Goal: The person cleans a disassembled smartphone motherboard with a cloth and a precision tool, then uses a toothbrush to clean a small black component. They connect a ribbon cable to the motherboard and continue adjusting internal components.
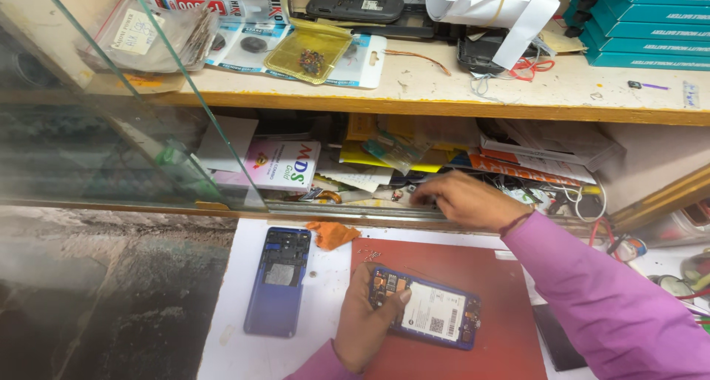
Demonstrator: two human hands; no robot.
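Observation:
My left hand (366,317) rests on a red mat (451,273) and holds the left end of an opened blue phone (429,310) with its white battery showing. My right hand (462,199) reaches forward into the cluttered lower shelf (384,169). Its fingertips are pinched among small items there, and I cannot tell what they hold. A blue phone back cover (277,280) lies inside-up on the white surface, left of the mat. A crumpled orange cloth (331,234) sits just beyond the mat's far left corner.
A glass pane (111,114) stands at the left. The upper wooden shelf (444,92) carries a yellow bag of small parts (309,51), a black handset (355,7), a paper roll (488,3) and stacked teal boxes (643,21). Wires and a red cable (603,228) lie at the right.

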